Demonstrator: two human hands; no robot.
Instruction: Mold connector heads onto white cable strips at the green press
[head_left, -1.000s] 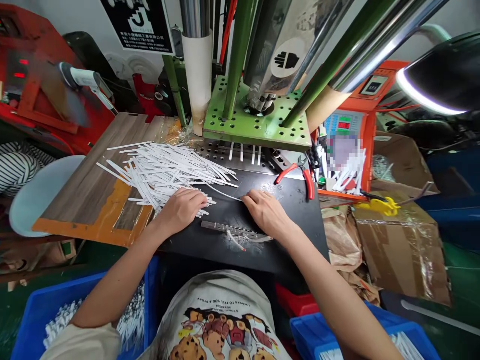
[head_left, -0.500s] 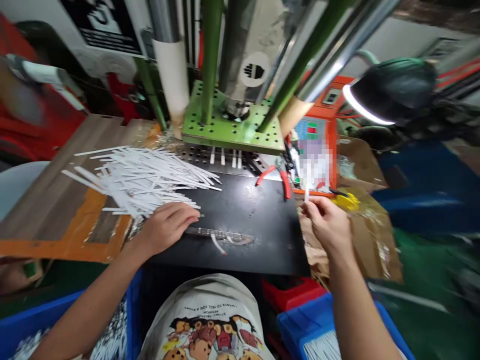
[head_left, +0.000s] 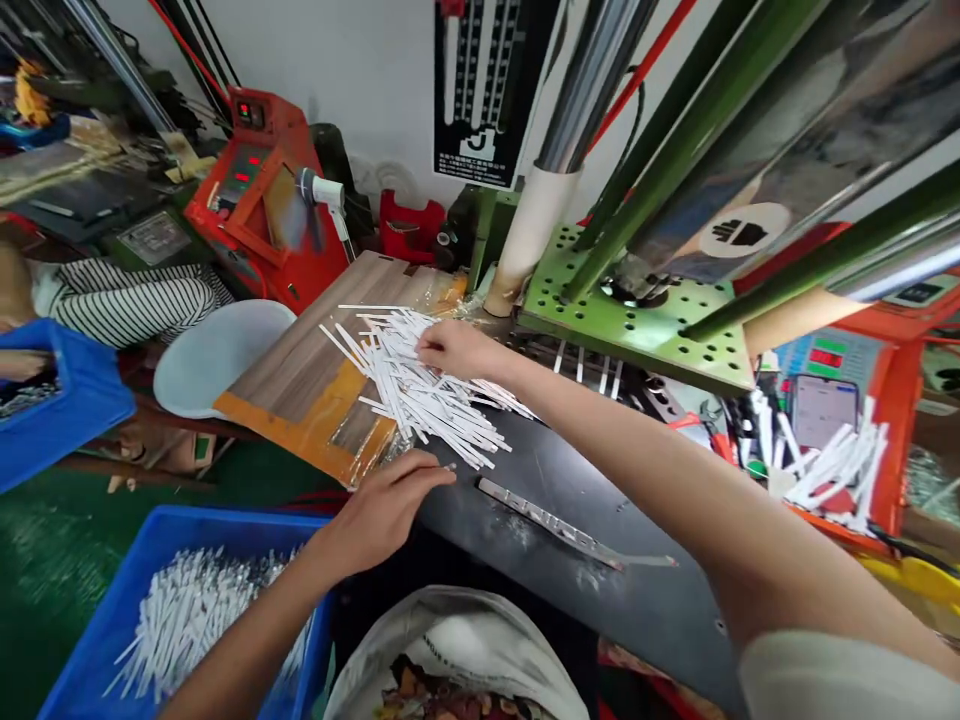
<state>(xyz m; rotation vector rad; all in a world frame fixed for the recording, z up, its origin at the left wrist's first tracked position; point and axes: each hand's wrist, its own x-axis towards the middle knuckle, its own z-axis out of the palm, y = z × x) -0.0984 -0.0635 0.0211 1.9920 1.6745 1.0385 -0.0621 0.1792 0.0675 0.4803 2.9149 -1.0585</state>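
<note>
A loose pile of white plastic strips (head_left: pixel 405 385) lies across the wooden board (head_left: pixel 300 370) and the black work plate (head_left: pixel 570 480). My right hand (head_left: pixel 454 350) reaches across and rests on top of the pile, fingers curled among the strips. My left hand (head_left: pixel 386 505) lies flat at the near edge of the black plate, fingertips beside the pile's lower end, holding nothing that I can see. A narrow metal bar (head_left: pixel 555 522) lies on the plate just right of my left hand.
A green perforated press plate (head_left: pixel 637 325) with steel columns stands behind the plate. A blue bin (head_left: pixel 180 610) of white strips sits at lower left. More strips (head_left: pixel 832 465) stand by an orange control box at right. Another person's striped sleeve (head_left: pixel 127 305) is at left, near a white stool (head_left: pixel 214 350).
My right hand swung from the far right side back across to the strip pile. My left hand slid toward the plate's near edge. The view turned left.
</note>
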